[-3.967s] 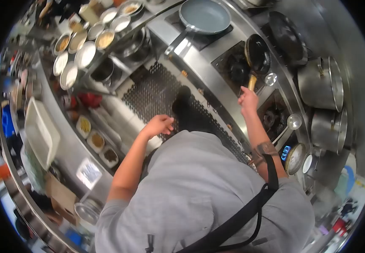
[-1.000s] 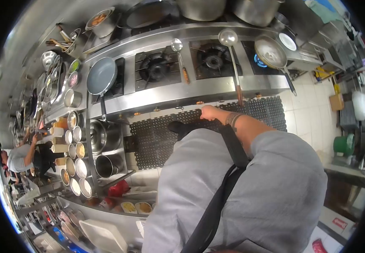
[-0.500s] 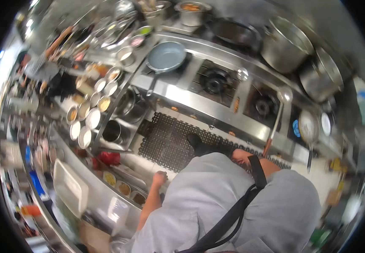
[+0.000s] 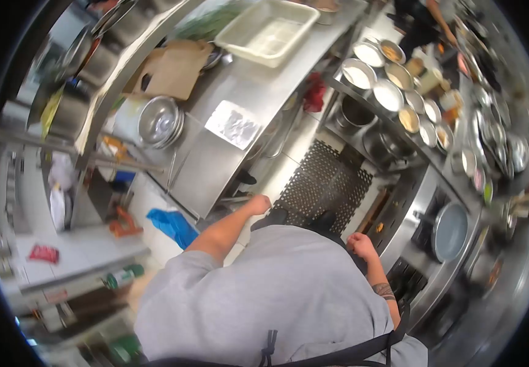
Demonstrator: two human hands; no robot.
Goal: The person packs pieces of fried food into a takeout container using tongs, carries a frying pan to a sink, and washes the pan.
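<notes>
My left hand (image 4: pixel 257 205) hangs in front of the grey shirt, over the floor beside the steel counter. Its fingers are curled in, and whether anything is inside them is too small to tell. On the other side, my right hand (image 4: pixel 361 246) hangs near the front edge of the stove (image 4: pixel 406 214), with fingers bent together; nothing clear shows in it. A grey-blue frying pan (image 4: pixel 451 232) rests on the stove beyond that hand. Between the hands and the shelves lies a black perforated floor mat (image 4: pixel 319 180).
A white sheet (image 4: pixel 234 124), a cardboard box (image 4: pixel 176 67) and a white tub (image 4: pixel 269 32) lie on the steel counter. Stacked bowls (image 4: pixel 160 121) stand at its near end. Round containers (image 4: pixel 388 96) fill the rack ahead. Another person (image 4: pixel 420 24) stands at the far end.
The view has swung left, away from the burners toward the counter. Both hands now show in front of the body; the right hand is more fully visible. The frying pan now appears at the right.
</notes>
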